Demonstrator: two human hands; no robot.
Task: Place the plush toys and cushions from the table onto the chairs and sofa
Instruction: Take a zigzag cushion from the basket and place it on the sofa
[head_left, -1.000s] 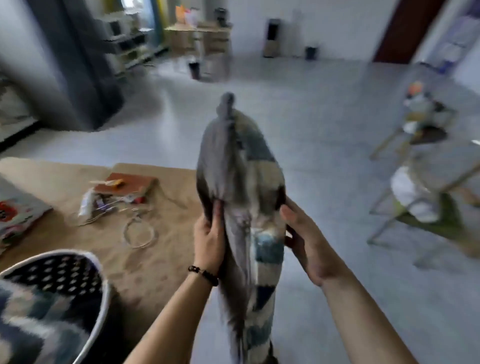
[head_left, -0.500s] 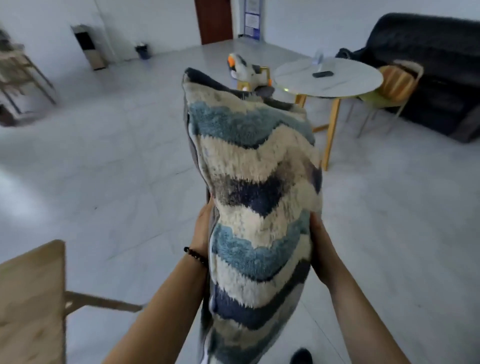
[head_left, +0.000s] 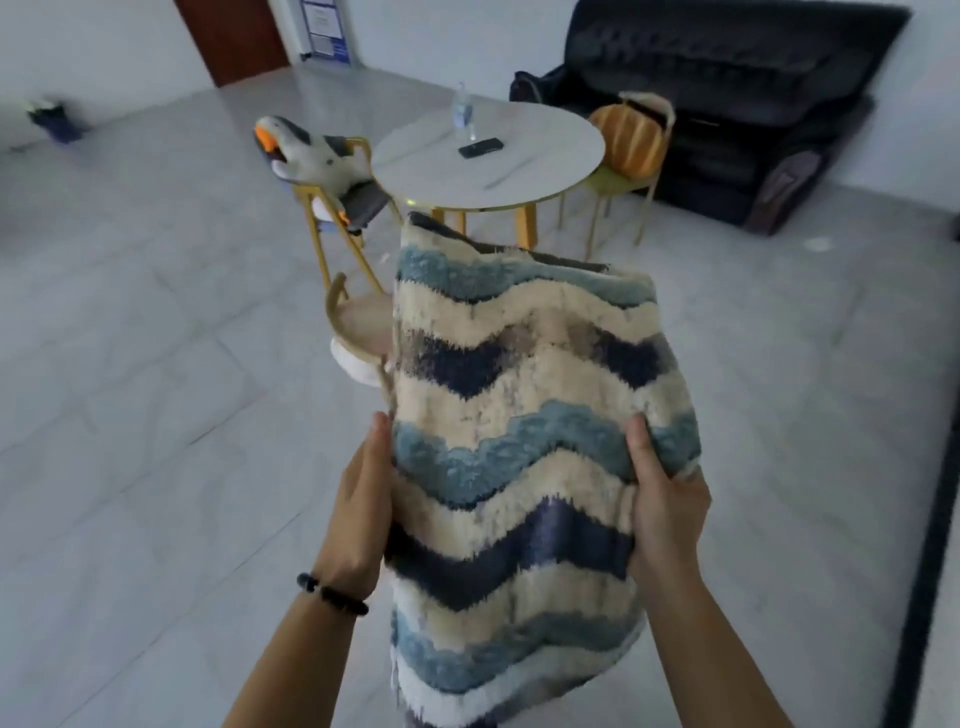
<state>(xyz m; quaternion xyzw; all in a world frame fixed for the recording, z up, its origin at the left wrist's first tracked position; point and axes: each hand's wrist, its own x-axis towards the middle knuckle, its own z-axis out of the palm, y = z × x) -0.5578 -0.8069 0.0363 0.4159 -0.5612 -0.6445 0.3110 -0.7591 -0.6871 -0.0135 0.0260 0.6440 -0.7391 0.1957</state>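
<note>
A shaggy cushion with blue, navy and cream zigzag stripes is held upright in front of me. My left hand grips its left edge and my right hand grips its right edge. Ahead, a grey and white goose plush lies on a gold-framed chair. An orange pumpkin cushion sits on a green chair. A black sofa stands at the back right. A nearer chair with something white on its seat is partly hidden behind the cushion.
A round white table between the chairs carries a water bottle and a dark phone. Grey tiled floor spreads to the left and right. A brown door is at the back.
The view has swung right, away from the wooden table, and nearer the round table and chairs. The cushion has turned its striped face toward me and stayed in both hands.
</note>
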